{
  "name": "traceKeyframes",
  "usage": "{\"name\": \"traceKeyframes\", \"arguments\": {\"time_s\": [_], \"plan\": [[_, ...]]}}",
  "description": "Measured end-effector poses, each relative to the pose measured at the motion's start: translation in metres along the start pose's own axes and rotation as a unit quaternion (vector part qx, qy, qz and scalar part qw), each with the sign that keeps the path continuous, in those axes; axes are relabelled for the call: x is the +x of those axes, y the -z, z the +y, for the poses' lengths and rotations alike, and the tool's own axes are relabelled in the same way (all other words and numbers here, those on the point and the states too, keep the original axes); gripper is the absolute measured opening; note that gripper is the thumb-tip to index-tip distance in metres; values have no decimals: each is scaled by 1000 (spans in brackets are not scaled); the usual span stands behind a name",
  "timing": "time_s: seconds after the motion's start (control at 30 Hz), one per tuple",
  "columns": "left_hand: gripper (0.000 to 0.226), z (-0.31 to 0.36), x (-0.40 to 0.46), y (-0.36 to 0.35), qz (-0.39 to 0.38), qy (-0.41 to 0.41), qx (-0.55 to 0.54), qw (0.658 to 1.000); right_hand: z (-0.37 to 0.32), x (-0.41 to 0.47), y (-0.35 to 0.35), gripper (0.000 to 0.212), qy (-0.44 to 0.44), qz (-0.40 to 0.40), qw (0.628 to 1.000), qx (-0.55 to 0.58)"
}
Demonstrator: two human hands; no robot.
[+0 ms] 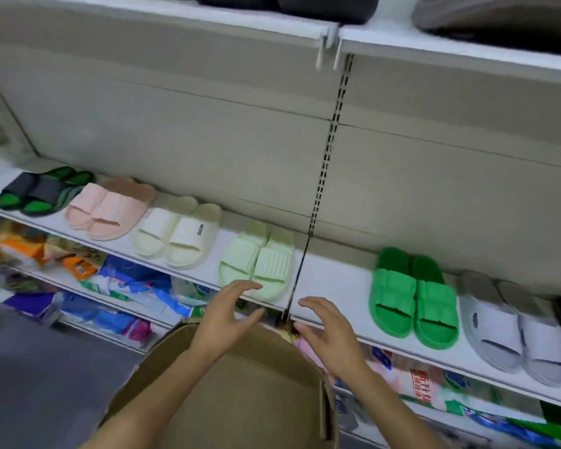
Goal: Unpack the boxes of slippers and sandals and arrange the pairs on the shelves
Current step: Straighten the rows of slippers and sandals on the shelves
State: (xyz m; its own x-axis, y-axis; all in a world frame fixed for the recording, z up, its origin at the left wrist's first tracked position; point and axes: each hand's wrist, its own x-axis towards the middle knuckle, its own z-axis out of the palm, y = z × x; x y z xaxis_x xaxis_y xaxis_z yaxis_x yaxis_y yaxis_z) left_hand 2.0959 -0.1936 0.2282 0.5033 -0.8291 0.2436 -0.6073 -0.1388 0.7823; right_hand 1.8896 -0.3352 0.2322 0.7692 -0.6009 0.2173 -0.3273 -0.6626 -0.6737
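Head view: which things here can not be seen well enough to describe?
- Inside of the brown cardboard box: hidden by its own flap and both forearms.
- Dark slippers on the top white shelf: cut off by the upper edge.
- Black item beside the grey slide slippers: cut off by the right edge.
- Colourful packets on the lower shelf: blurred, print unreadable.

**Open gap on the shelf between two green pairs**

A bare stretch of the white shelf (332, 280) is lying between the pale green slippers (258, 260) on the left and the bright green slippers (413, 301) on the right (a dark seam is crossing it). The cardboard box (240, 384) is crowding the near approach, and the upper shelf (434, 47) is overhanging.
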Motion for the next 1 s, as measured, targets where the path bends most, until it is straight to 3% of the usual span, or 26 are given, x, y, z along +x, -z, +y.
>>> {"name": "traceKeyframes", "arguments": {"time_s": [0.4, 0.63, 1.0], "plan": [[56, -111, 58, 38, -36, -17, 55, 998, -19, 73, -90, 61, -134, 1, 986, -100], [67, -129, 74, 32, -66, 2, 55, 996, -13, 84, -108, 66, -174, -10, 979, -107], [66, -130, 111, 23, -71, 35, 65, 995, 2, 109, -115, 64, -193, 26, 978, -80]]}}
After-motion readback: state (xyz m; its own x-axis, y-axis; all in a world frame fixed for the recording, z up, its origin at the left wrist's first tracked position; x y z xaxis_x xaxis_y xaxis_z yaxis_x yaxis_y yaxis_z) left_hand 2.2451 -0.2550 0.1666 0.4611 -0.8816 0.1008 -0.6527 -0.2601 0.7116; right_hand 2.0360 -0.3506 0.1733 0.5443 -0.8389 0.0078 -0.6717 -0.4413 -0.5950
